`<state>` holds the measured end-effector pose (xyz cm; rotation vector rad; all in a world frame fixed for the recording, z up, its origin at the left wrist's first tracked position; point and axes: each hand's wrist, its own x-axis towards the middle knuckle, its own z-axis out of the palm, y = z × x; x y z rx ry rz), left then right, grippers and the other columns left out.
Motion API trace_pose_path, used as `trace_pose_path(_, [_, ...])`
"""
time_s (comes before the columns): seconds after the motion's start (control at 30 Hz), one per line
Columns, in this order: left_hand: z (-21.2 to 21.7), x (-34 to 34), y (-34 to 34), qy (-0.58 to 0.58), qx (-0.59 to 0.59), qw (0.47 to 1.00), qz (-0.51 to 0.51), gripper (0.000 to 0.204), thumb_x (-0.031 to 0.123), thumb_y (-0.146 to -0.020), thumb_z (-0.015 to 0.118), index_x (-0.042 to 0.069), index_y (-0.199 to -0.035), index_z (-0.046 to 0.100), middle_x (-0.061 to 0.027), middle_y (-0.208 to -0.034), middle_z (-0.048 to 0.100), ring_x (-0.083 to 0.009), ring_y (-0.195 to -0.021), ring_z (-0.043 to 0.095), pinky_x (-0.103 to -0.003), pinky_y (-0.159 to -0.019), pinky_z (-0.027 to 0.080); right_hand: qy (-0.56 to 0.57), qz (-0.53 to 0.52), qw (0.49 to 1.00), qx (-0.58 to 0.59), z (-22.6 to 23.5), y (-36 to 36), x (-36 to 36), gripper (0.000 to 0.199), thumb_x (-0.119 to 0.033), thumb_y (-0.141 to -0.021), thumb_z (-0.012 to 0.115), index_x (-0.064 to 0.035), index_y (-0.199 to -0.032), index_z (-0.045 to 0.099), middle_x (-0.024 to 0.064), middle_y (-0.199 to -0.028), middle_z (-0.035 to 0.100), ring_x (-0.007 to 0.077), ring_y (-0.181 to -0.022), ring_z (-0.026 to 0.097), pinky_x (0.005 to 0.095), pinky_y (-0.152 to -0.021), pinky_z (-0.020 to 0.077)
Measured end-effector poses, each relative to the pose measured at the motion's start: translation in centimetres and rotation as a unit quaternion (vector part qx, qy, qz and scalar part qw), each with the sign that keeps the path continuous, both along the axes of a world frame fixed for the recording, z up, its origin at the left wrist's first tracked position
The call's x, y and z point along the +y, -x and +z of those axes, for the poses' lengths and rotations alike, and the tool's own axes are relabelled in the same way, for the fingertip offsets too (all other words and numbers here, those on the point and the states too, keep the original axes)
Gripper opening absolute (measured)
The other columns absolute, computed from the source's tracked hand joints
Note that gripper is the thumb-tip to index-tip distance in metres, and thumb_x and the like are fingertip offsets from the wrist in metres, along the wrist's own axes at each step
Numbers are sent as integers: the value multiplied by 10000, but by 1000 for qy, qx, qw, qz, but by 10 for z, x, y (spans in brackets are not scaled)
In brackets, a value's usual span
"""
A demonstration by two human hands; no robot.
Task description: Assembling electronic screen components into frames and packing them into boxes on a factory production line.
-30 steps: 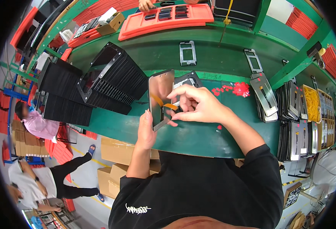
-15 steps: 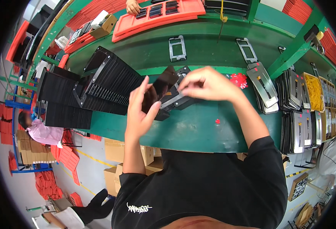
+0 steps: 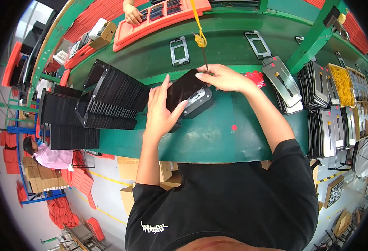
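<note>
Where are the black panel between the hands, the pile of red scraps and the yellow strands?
Black panel (image 3: 185, 89): head view, middle of its dark face.
Red scraps (image 3: 256, 78): head view, middle of the pile.
Yellow strands (image 3: 341, 86): head view, middle of the bundle.

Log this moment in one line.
left hand: holding dark panel | right hand: at panel's far end | panel: partly over black fixture

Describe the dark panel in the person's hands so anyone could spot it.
On the green bench, look between the black stack on the left and the silver panels on the right. There the left hand and right hand hold the dark panel over a grey-and-black fixture. Its glossy black face sets it apart from those.
</note>
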<state>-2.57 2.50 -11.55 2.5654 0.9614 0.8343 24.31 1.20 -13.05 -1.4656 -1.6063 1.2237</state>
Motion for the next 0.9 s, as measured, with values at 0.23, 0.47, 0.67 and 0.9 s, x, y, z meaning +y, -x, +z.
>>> trace_pose_path(0.23, [1,-2,3,-18,22,1000,7,928,270,-773,856,35,-1543,396,-167,-1266,643,-370,-1189,573,-575,-1124,355,38,63,997,-22,-13,-3,1,729,-527,-1006,593,-12,-1501,444,149,-1322,643,210,-1114,633,341,-835,553])
trace_pose_path(0.47, [1,-6,13,-17,13,1000,1,937,200,-749,867,40,-1543,395,-154,-1285,648,-353,-1212,598,-601,-1179,280,23,60,997,-49,-18,7,-5,813,-543,-1002,596,-1,-1555,349,206,-1424,565,264,-1267,562,375,-965,510])
trace_pose_path(0.67, [-2,-6,17,-16,19,1000,7,968,281,-754,866,51,-1557,376,-145,-1313,631,-364,-1251,559,-619,-1177,267,22,69,997,-10,-26,11,-2,806,-540,-1009,582,-9,-1565,339,203,-1430,563,271,-1285,552,367,-1073,434])
trace_pose_path(0.9, [8,-12,37,-89,84,987,107,847,253,-837,816,57,-1553,406,-184,-1491,512,-393,-1367,495,-577,-1182,293,-8,89,996,17,-19,7,-6,675,-476,-1039,551,-53,-1545,409,143,-1348,636,234,-1138,610,349,-943,498])
